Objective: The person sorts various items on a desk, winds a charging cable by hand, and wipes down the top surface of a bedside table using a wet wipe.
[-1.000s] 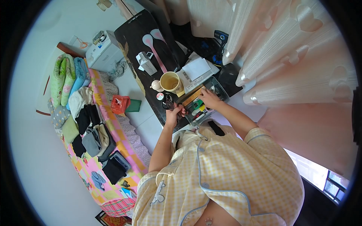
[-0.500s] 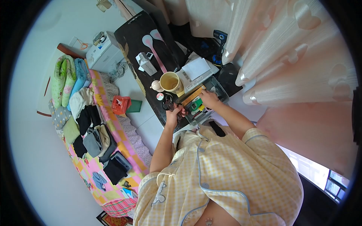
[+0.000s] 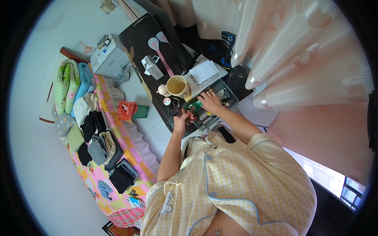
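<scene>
A grey plastic tray [image 3: 233, 99] full of small items sits at the table's near edge. My right hand [image 3: 210, 102] is inside it, fingers bent down at a green object [image 3: 194, 106] whose kind I cannot make out. Beside the tray's left end, my left hand [image 3: 185, 118] is closed around a dark, glossy thing [image 3: 176, 111], partly hidden by the fingers. A small round container with a red and white top [image 3: 167, 101] stands close to that hand. Behind the tray is a yellow mug [image 3: 177, 85].
On the dark table [image 3: 138, 37] are a white box [image 3: 152, 67], pink-handled spoon-shaped things [image 3: 162, 53], a cream figurine [image 3: 162, 90] and white papers [image 3: 204, 71]. Pale pink curtains [image 3: 299, 59] hang right. Left are a bed with folded clothes [image 3: 97, 149] and a green bin [image 3: 141, 111].
My right hand has moved left and farther back within the tray. The green object has shifted left, and an orange-brown bar there is out of sight. My left hand has stayed nearly still.
</scene>
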